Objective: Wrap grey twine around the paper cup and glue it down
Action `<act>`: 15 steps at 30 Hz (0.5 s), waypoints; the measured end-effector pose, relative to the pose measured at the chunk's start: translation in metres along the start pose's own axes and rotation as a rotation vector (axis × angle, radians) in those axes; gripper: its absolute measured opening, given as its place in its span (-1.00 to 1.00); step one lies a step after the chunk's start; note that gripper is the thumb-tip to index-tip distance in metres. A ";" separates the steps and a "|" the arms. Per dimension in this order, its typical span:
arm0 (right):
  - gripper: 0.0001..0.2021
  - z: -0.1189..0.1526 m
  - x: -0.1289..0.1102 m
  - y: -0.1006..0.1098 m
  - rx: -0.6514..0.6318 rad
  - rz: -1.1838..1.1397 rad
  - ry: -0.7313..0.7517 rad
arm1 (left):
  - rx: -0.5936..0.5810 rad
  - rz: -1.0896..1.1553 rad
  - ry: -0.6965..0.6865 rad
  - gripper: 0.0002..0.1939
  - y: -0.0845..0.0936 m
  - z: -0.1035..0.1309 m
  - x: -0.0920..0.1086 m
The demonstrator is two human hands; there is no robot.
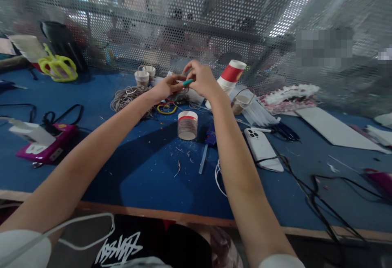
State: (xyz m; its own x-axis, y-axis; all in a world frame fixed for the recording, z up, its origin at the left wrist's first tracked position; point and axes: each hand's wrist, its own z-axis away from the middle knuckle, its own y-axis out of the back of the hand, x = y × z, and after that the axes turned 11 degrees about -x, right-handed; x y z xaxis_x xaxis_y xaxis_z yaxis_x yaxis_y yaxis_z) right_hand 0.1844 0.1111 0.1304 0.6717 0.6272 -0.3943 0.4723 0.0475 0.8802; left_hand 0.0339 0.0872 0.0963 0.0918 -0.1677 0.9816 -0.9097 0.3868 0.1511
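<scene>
Both arms reach forward over the blue table. My left hand (168, 86) and my right hand (199, 78) meet above the clutter near the mesh screen. A small teal object (188, 82) lies between their fingertips, its far end at my right fingers. My left fingers are bent together around its near end. Below them, a paper cup wrapped with brown cord (187, 126) rests on its side, its round end facing me. Left of my hands is a heap of grey-brown cord (128, 97); a yellow ring (166, 108) lies under them.
Small cord-handled cups (142, 78) stand behind the cord. Right are stacked red-and-white cups (230, 76), a glue gun (211, 134), a white phone (263, 149) and black cables. A purple power strip (49, 143) sits left; a perforated metal screen (171, 27) borders the back.
</scene>
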 end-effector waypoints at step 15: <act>-0.71 0.020 0.024 0.032 0.076 0.226 -0.343 | 0.207 -0.184 -0.032 -0.83 0.036 -0.007 -0.004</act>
State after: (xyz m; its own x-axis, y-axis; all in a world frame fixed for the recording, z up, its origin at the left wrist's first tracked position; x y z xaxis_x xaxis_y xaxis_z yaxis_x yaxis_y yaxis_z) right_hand 0.2267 0.1122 0.1436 0.9086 0.3191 -0.2696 0.3230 -0.1274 0.9378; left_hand 0.0034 0.1081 0.0989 0.2536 -0.2475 0.9351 -0.9425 0.1541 0.2965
